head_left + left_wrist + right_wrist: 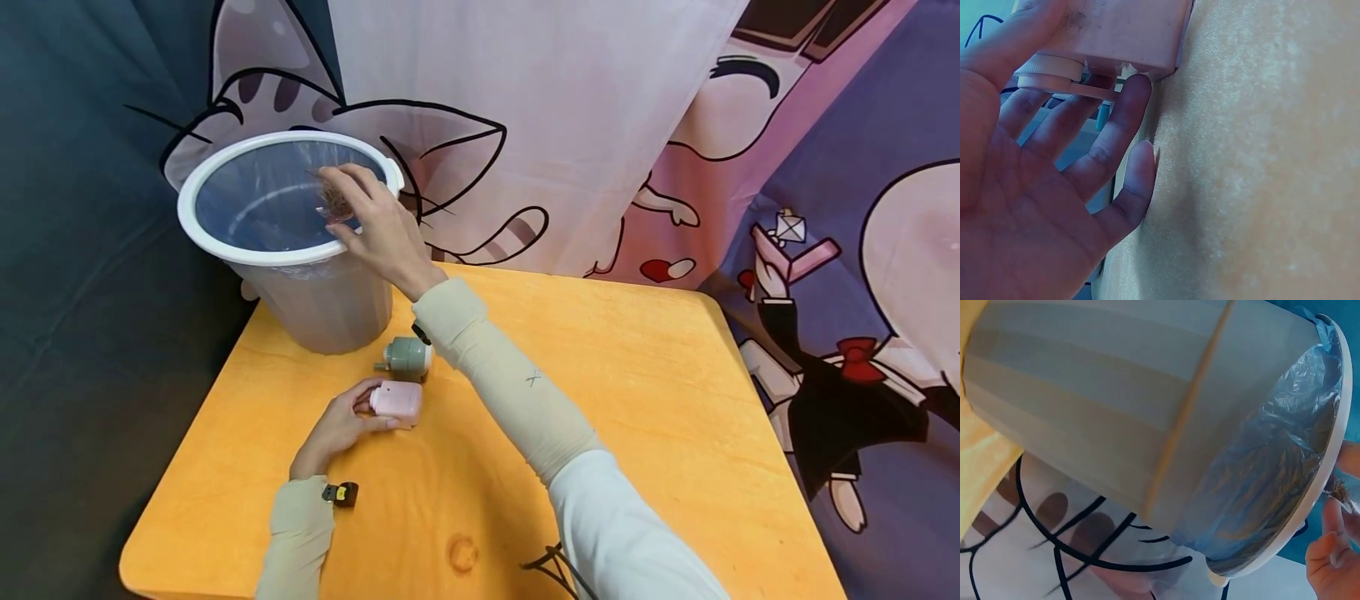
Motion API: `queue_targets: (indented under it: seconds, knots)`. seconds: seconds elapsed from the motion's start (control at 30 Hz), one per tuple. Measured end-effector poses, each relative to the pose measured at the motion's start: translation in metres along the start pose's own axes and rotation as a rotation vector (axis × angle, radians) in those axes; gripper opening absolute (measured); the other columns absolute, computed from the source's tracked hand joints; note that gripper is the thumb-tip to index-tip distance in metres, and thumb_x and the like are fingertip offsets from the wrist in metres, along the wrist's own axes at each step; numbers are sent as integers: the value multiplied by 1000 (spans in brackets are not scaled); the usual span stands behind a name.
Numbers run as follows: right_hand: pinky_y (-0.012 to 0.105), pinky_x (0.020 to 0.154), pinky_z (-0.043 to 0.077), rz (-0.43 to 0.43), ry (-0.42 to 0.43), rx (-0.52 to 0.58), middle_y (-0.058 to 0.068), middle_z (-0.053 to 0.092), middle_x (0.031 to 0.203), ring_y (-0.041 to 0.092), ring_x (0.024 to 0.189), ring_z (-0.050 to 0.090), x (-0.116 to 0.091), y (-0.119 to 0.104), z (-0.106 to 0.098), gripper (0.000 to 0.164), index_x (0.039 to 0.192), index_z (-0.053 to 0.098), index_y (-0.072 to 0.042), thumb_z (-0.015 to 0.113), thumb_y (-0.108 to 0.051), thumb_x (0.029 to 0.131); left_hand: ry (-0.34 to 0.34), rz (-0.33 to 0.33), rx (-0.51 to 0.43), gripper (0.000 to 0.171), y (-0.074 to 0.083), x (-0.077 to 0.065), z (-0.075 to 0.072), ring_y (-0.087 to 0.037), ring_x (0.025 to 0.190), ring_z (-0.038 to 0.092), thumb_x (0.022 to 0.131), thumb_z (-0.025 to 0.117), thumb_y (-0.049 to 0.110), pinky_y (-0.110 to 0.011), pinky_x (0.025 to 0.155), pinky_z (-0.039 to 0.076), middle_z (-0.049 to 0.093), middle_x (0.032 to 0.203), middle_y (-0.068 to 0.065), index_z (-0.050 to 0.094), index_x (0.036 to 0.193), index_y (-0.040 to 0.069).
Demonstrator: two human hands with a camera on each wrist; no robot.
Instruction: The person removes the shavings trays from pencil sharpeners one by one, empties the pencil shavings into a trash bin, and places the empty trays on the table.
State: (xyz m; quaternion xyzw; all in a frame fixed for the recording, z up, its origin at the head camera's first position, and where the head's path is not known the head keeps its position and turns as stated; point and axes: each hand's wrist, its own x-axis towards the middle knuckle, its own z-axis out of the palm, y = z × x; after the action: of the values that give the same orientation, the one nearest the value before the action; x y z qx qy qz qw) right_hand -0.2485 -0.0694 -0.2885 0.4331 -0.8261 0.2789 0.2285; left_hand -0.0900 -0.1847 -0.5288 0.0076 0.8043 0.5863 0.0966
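My left hand [341, 429] holds a pink crank pencil sharpener [397, 402] on the table, thumb on the near side and fingers at its crank end. In the left wrist view, the fingers bend beneath the ribbed round collar [1050, 67] and crank arm of the pink body. A green crank sharpener [407, 358] lies just beyond it. Above the rim of the trash bin [288, 257], my right hand [378, 225] pinches a clump of brown shavings [335, 200] between fingers and thumb. A glint of something clear shows beside the clump.
A thin bluish plastic liner [1260, 469] lines the bin, which stands at the back left of the yellow wooden table [600, 400]. Dark cords [555, 565] lie by the front edge. Printed curtains [540, 125] hang behind the table.
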Motion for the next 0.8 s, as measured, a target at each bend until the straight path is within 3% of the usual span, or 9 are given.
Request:
queue_targets:
  seconds: [0.2, 0.4, 0.67, 0.8]
  knots:
    - [18, 74, 45, -23, -26, -140, 1, 39, 137, 14, 113, 46, 3, -1, -8, 51, 137, 41, -21, 58, -27, 90, -18, -17, -17, 64, 17, -6, -1, -22, 95, 57, 69, 81, 26, -25, 76, 48, 60, 112, -6, 51, 126, 19]
    - [20, 77, 45, -67, -70, -248, -2, 40, 138, 16, 104, 48, 8, -4, -12, 48, 137, 42, -25, 56, -26, 91, -20, -19, 0, 64, 33, -11, -3, -23, 96, 57, 71, 80, 23, -24, 77, 47, 60, 113, -6, 50, 127, 16]
    - [21, 75, 42, -119, -121, -322, -4, 41, 138, 17, 96, 47, 10, -4, -13, 43, 136, 44, -27, 51, -21, 94, -4, -12, 6, 66, 5, -1, -1, -19, 95, 57, 67, 81, 35, -24, 77, 48, 59, 113, -3, 51, 125, 25]
    - [23, 78, 42, -138, -144, -343, -3, 39, 139, 18, 99, 47, 11, -3, -13, 45, 138, 41, -26, 51, -20, 94, -5, 8, -17, 69, -1, 0, -1, -20, 95, 58, 67, 81, 33, -25, 77, 48, 59, 114, -5, 49, 127, 22]
